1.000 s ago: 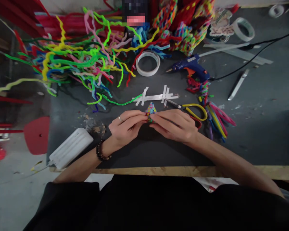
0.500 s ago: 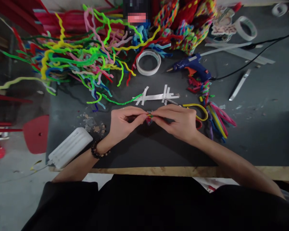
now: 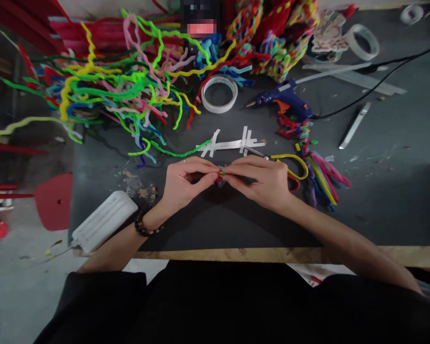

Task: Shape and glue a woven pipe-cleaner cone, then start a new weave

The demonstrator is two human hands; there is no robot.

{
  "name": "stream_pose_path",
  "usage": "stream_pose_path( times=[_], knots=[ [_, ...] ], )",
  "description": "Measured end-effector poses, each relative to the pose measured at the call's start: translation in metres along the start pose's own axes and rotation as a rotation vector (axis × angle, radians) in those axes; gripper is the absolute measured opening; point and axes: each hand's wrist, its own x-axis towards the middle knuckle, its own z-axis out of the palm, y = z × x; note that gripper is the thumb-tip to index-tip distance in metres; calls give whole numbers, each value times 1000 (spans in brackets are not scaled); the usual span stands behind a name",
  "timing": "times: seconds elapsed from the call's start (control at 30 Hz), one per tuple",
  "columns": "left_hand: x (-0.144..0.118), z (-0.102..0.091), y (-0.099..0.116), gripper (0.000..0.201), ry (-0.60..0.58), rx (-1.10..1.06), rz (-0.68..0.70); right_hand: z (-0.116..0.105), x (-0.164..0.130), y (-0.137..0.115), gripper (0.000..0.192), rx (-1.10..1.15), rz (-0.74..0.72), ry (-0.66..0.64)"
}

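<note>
My left hand (image 3: 188,181) and my right hand (image 3: 259,179) meet above the dark tabletop, thumbs and forefingers pinched on a small multicoloured fuzzy piece (image 3: 220,176). Fingers cover most of that piece, so its full shape is hidden. Just beyond my hands lie crossed white strips (image 3: 229,144) stuck to the table, and a green pipe cleaner (image 3: 181,154) runs up to their left end. Scissors with a yellow and red handle (image 3: 297,165) rest partly behind my right hand.
A tangled heap of pipe cleaners (image 3: 114,86) fills the back left. A tape roll (image 3: 219,94) and a blue glue gun (image 3: 288,98) with a black cord (image 3: 358,100) lie behind the strips. A white power bank-like box (image 3: 105,220) sits front left; a metal-coloured cutter (image 3: 355,125) lies right.
The small fuzzy piece has turned slightly between my fingertips. Both hands stay in nearly the same place, and the whole view has shifted a little.
</note>
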Motion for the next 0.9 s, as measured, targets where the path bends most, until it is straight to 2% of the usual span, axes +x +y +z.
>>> stream_pose_path(
  times=[0.27,0.7,0.9],
  knots=[
    [0,4,7,8,35,110,66,1,-1,0,11,4,-11,-13],
    [-4,7,11,10,80,514,367,5,-5,1,12,-11,-37,5],
    [-4,8,11,13,92,564,442,8,-8,1,13,-20,-61,31]
  ],
)
